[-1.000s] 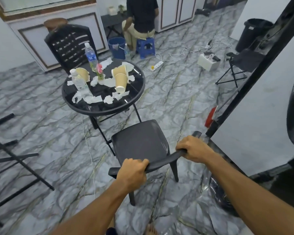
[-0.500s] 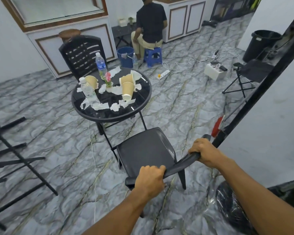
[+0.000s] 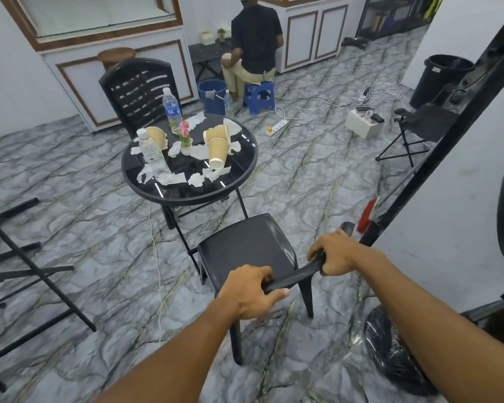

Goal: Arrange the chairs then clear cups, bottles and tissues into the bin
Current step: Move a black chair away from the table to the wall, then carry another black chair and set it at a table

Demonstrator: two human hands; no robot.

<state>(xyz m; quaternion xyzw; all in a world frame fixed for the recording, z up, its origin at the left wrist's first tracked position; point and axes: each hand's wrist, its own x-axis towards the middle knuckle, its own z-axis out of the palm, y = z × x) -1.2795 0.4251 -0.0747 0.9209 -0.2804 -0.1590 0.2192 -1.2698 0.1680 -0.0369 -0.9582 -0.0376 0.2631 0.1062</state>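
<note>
My left hand (image 3: 249, 292) and my right hand (image 3: 336, 253) both grip the top of the backrest of a black plastic chair (image 3: 245, 245), which stands just in front of a round black glass table (image 3: 186, 193). On the table lie stacked paper cups (image 3: 217, 145), another paper cup (image 3: 156, 136), two water bottles (image 3: 152, 154) (image 3: 171, 107) and several crumpled tissues (image 3: 175, 178). A second black chair (image 3: 137, 91) stands at the table's far side. A black bin (image 3: 440, 78) is at the far right.
A small flower pot (image 3: 185, 141) is among the litter. A person (image 3: 255, 45) sits on a blue stool (image 3: 258, 96) beside a blue bucket (image 3: 212, 96). Cables and a power strip (image 3: 277, 123) lie on the marble floor. A folding stool (image 3: 416, 126), black stand legs (image 3: 26, 271) and a fan base (image 3: 390, 353) surround me.
The chair in my hands has moved to the right and a little away from the table's near edge. Both hands kept their grip on the backrest.
</note>
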